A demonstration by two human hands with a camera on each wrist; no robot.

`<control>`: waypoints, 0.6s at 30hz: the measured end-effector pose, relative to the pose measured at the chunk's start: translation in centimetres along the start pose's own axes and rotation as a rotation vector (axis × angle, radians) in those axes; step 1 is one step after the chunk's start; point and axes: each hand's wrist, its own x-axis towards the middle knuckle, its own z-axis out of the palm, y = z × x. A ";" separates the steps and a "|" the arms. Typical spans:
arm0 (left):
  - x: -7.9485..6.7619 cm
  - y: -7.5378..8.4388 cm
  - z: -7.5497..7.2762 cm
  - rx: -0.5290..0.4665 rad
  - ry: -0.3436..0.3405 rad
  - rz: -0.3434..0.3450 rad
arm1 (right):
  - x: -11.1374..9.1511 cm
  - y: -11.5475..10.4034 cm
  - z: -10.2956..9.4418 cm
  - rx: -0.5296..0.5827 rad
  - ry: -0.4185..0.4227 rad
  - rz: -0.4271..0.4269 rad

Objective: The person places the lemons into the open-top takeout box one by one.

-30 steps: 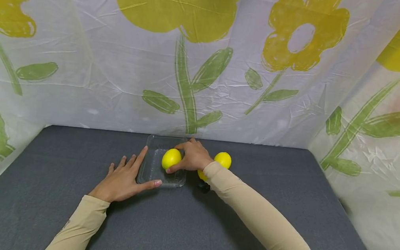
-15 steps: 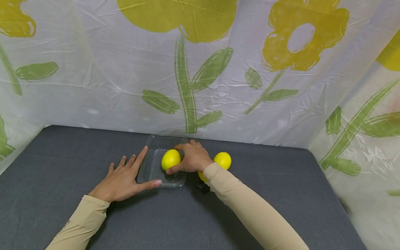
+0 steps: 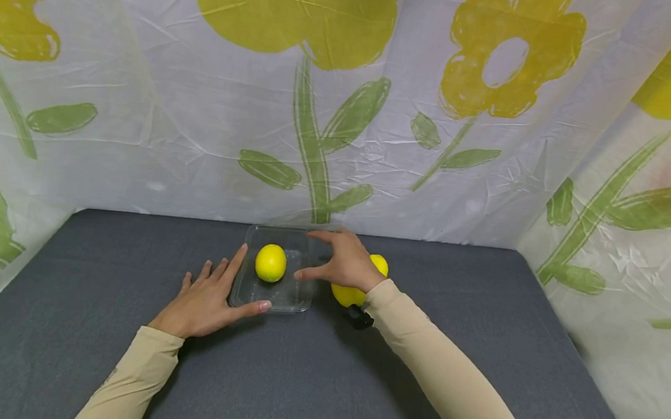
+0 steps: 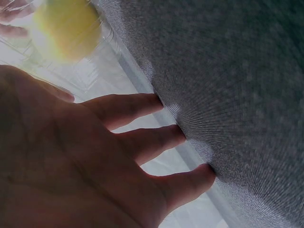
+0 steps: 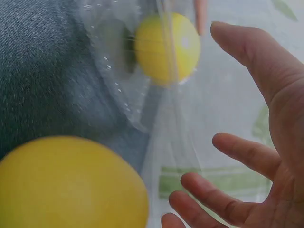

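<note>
A clear plastic container [image 3: 286, 296] sits at the far middle of the table, and one yellow lemon [image 3: 271, 263] lies inside it. My left hand [image 3: 201, 304] rests spread at the container's left side, its thumb by the near left corner. In the left wrist view, the left fingertips [image 4: 202, 176] touch the grey cloth beside the clear wall. My right hand [image 3: 350, 262] is over the container's right edge, thumb and fingers apart, holding nothing. Two more lemons lie right of the container: a nearer lemon [image 3: 347, 295] under the right wrist, and a farther lemon [image 3: 380, 264] partly hidden by the hand.
Dark grey cloth [image 3: 273, 377] covers the table. A white sheet with printed yellow flowers [image 3: 199, 124] hangs behind the table and along both sides. A small black device [image 3: 358, 317] sits at my right wrist.
My right hand has let go of the lemon in the container and drawn back to the right. That lemon now lies slightly farther left. My left hand has stayed in place.
</note>
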 end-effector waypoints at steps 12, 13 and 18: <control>-0.2 -0.1 -0.1 -0.008 0.009 -0.004 | -3.1 3.8 -2.5 0.168 0.195 0.098; -0.2 0.0 -0.1 -0.007 0.010 -0.002 | -3.4 4.3 -2.6 0.185 0.207 0.113; -0.2 0.1 -0.2 -0.007 0.012 0.005 | -4.8 6.4 -2.6 0.250 0.248 0.215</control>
